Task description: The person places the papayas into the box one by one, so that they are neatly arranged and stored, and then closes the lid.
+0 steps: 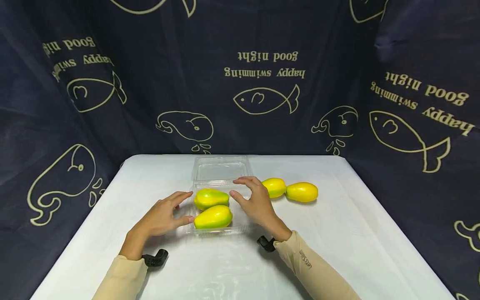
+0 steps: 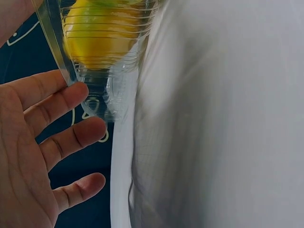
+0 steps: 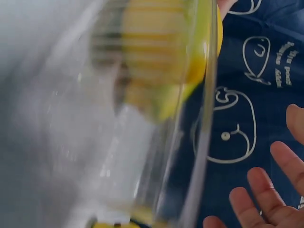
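1. We see a clear plastic hinged container (image 1: 240, 228) on a white cloth-covered table (image 1: 356, 250), its transparent lid (image 1: 221, 168) folded back on the far side.
2. Inside lie two smooth, oblong yellow-green fruits, one behind the other: the rear fruit (image 1: 211, 199) and the front fruit (image 1: 213, 217).
3. We find the left hand (image 1: 161, 216) at the container's left side, fingers spread and relaxed, fingertips right at the clear wall; whether they press on it we cannot tell.
4. The right hand (image 1: 256, 204) is at the right side, its fingers released and gently bent, thumb near the fruits; the right wrist view shows these fingers spread, apart from the wall.
5. To the right, two more oblong yellow fruits lie on the table, the nearer one (image 1: 275, 188) just beside the outer one (image 1: 301, 192). The right hand stands between them and the container, hiding the nearer one's left end.
6. Around us, we notice a dark blue curtain (image 1: 168, 54) with pale fish and whale drawings, beige sleeves (image 1: 315, 266) and a black wrist device (image 1: 156, 258) below the left hand.
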Available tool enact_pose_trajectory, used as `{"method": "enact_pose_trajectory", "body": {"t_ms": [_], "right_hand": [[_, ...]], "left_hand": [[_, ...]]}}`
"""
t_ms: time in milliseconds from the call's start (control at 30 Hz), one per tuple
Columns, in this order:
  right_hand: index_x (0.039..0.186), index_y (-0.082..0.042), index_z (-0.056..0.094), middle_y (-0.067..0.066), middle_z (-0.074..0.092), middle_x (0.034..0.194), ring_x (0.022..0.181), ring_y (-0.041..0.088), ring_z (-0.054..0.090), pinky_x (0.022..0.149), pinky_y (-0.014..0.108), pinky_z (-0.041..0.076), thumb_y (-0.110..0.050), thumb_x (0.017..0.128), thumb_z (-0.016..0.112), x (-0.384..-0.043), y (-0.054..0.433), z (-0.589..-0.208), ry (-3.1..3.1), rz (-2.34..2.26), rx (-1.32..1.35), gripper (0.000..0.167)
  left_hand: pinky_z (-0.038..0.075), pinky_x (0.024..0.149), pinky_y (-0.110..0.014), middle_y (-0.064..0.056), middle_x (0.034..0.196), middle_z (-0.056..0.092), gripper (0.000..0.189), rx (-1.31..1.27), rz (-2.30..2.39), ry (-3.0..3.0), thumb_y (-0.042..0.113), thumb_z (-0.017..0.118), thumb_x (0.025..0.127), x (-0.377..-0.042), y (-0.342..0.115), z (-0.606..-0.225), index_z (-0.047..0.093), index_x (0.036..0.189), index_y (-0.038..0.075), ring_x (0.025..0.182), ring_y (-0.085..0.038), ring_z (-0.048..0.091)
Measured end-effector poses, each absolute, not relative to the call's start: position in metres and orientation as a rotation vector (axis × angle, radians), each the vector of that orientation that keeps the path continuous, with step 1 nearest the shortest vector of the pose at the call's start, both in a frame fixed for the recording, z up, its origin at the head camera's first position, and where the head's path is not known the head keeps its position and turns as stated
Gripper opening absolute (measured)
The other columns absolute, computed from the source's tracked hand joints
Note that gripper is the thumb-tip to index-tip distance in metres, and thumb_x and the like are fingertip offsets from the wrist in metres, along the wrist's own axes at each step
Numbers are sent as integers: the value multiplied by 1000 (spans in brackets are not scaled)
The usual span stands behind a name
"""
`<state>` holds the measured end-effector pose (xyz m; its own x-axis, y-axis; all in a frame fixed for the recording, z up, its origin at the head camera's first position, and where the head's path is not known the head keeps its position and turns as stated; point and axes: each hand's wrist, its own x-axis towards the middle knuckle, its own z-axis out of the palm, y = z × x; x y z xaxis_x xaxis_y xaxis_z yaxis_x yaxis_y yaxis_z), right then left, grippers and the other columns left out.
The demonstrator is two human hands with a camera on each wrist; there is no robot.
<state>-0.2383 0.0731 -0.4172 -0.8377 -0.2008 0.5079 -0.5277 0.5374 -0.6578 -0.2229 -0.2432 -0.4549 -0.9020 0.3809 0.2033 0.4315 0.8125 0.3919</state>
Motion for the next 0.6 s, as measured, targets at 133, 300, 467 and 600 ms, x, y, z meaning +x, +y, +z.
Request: {"method": "enact_pose_trajectory", "body": {"t_ms": [133,300,467,600], "right_hand": [[119,-15,72,3,65,124,119,23,62,101,44,49,-28,89,77,-242,91,-415,-2373,1216,555,32],[120,-16,72,3,66,124,119,25,62,100,44,48,-30,88,78,-251,113,-409,-2375,1223,468,35],[120,-12,72,5,68,122,118,25,62,101,48,48,-28,86,81,-261,134,-410,-2319,1241,424,38],[121,-14,71,6,67,122,119,25,61,102,48,47,-28,86,81,-267,151,-417,-2316,1229,378,39]], "left_hand": [[43,95,-51,7,148,50,85,-646,-652,-2891,70,64,84,-224,-242,-455,42,154,26,98,-12,59],[43,94,-50,5,149,51,86,-645,-653,-2890,71,64,84,-225,-241,-455,43,153,25,98,-12,59],[44,89,-47,6,147,52,85,-649,-656,-2881,71,64,84,-224,-243,-454,43,153,25,97,-13,59],[44,92,-49,6,148,51,86,-647,-664,-2889,72,63,84,-224,-244,-454,43,153,25,99,-15,60]]}}
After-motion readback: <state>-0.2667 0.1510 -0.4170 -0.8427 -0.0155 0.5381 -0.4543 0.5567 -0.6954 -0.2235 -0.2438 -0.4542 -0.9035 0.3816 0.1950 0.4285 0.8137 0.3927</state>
